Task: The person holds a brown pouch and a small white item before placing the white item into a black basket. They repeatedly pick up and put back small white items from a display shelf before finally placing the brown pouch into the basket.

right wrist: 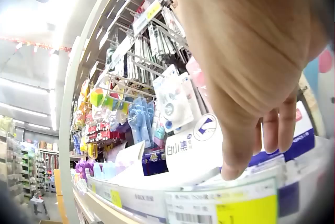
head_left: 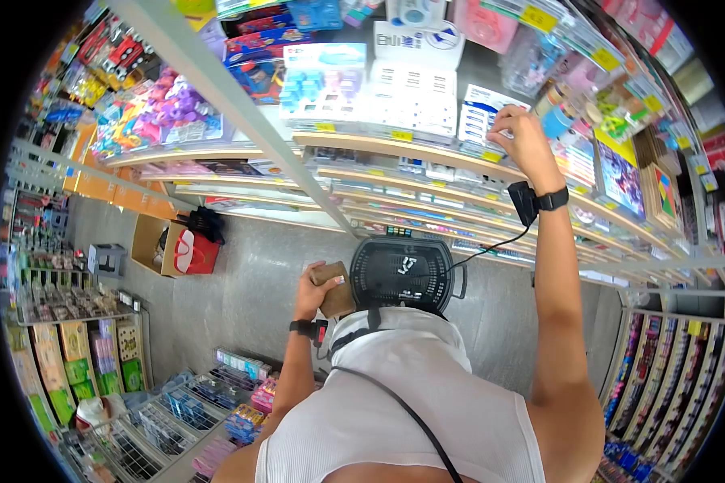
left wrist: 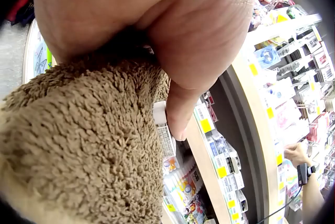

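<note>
In the head view my left hand [head_left: 308,295] grips a brown fleecy item [head_left: 336,291] with a small white tag, beside the basket. Up close in the left wrist view, its shaggy pile [left wrist: 89,140] bulges below the thumb and palm; what kind of item it is, I cannot tell. My right hand [head_left: 525,138] reaches over a small display box [head_left: 477,121] of white and blue packs at the shelf's front edge. Its bent fingers [right wrist: 271,132] and thumb stand apart above the packs, just behind a yellow-and-white price label [right wrist: 222,205].
A black basket [head_left: 362,278] with a few small white pieces inside stands on the floor at my front. White display boxes [head_left: 415,101] line the shelf to the left of my right hand. A grey upright post [head_left: 242,113] divides the shelves. A cardboard box [head_left: 155,241] sits on the floor.
</note>
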The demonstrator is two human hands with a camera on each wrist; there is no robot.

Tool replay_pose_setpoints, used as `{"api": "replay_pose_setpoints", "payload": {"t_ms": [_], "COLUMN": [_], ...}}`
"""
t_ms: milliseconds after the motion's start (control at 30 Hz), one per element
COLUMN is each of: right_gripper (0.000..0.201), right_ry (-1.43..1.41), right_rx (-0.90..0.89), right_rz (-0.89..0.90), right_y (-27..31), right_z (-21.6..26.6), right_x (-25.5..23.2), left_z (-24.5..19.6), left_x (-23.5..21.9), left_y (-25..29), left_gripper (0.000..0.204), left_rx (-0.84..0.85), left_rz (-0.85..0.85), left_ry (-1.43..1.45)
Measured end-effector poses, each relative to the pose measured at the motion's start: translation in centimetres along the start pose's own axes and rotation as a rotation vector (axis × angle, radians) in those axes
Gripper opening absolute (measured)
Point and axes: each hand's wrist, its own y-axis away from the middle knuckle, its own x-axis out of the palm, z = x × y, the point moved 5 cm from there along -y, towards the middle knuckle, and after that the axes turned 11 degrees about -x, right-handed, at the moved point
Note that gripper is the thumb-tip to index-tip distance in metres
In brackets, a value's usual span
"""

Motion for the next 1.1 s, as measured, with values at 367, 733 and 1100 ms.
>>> {"api": "replay_pose_setpoints", "payload": {"t_ms": [367, 733, 1100], "right_gripper": [0.02, 0.015, 0.021], "right_ry": [0.023, 0.052, -0.087], "right_rx": [-0.168, -0.045, -0.082], "right_rz": [0.003, -0.015, -0.101], "right_y": [-11.9, -12.2, -2.5], "right_z": [6.5, 6.1, 3.2], "right_x": [10.0, 12.2, 1.0], "left_z": [0.7, 1.5, -0.1], "left_x": [-5.4, -8.4, -2.1], "left_y": [-1.6, -2.0, -2.5], "left_gripper": [0.067, 0.064, 0.064], "left_rx": [0.027, 0.0, 0.03], "left_rz": [-0.015, -0.031, 0.063], "left_ry": [0.069, -0.006, -0.027]}}
